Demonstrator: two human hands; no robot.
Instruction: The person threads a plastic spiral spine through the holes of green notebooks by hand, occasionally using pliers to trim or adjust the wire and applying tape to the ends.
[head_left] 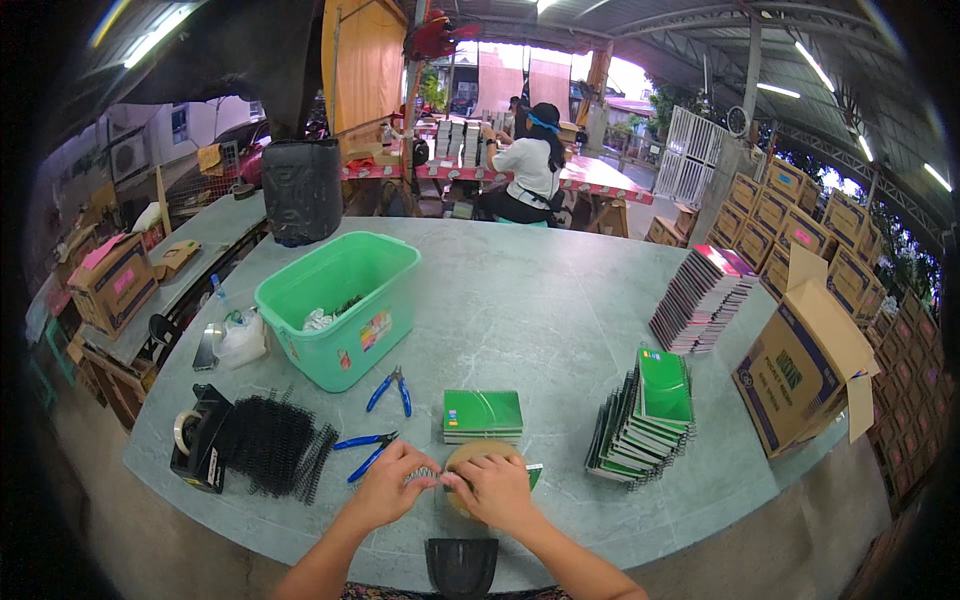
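Note:
My left hand (396, 487) is closed, thumb and fingertips pinching a short spiral coil (420, 474). Close beside it, my right hand (497, 492) curls over a small green notebook (536, 474), its thumb near the coil's end. Most of that notebook is hidden by the hand and by a round tan piece (463, 456) under the fingers. Just beyond lies a short stack of green notebooks (483, 412). Left of my hands are two blue-handled pliers, one pair (368, 462) beside my left hand and the other (391, 391) farther off.
Black spiral coils (272, 442) lie left by a tape dispenser (200, 440). Behind stands a green tub (340, 310). To the right are stacked green notebooks (645, 420), pink-topped notebooks (702, 300) and an open carton (800, 370). A person (530, 165) sits at a far table.

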